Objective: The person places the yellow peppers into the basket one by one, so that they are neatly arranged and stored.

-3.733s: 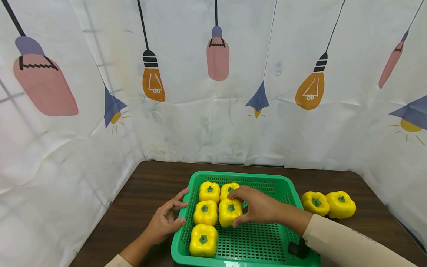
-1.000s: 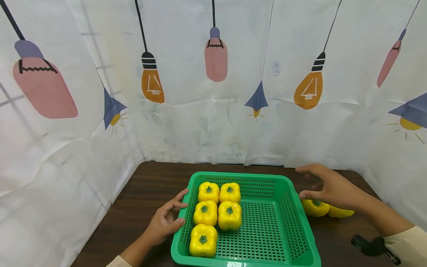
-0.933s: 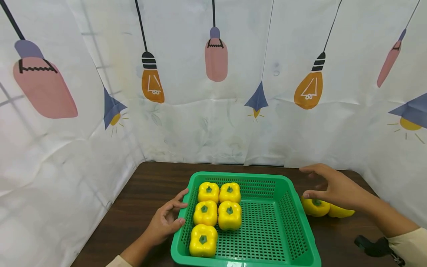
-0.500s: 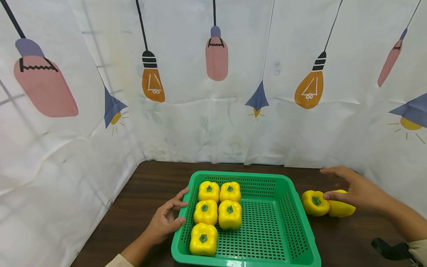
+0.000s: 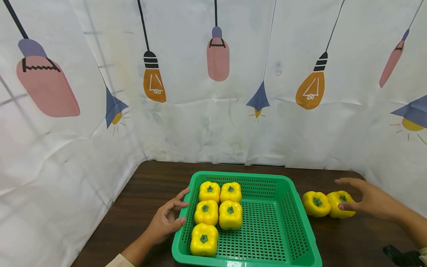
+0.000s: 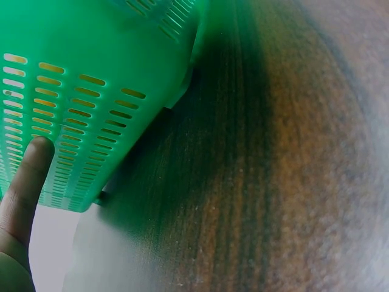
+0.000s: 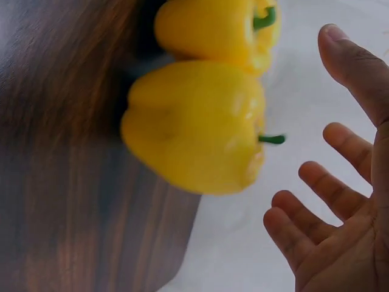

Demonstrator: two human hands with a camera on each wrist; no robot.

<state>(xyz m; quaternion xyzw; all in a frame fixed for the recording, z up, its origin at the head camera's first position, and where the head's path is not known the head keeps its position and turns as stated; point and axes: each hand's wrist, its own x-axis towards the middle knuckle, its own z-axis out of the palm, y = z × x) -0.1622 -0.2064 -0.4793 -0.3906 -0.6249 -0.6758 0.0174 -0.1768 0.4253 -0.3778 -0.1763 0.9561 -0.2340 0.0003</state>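
Note:
A green plastic basket (image 5: pixel 295 226) with slotted walls holds several yellow bell peppers (image 5: pixel 201 248), stems up, in its left half. My left hand (image 5: pixel 165 218) rests against the basket's left side; in the left wrist view one straight finger (image 6: pixel 27 188) touches the slotted wall. Two more yellow bell peppers lie side by side on the table, to the right of the basket. My right hand (image 5: pixel 373 200) hovers by the right-hand pepper (image 5: pixel 334 202), thumb and fingers spread, nothing between them. The right wrist view shows that pepper (image 7: pixel 194 128) just beyond the fingertips.
The other loose pepper (image 5: pixel 313 209) sits between the basket and the right-hand pepper. All stands on a dark wood-grain table (image 5: pixel 156 178). A white sheet (image 5: pixel 207 129) printed with lamps hangs behind it. A black strap piece (image 5: pixel 397 256) is at my right wrist.
My right hand let go of a pepper inside the basket, left the basket and moved right, over to the two loose peppers. My left hand stays at the basket's side.

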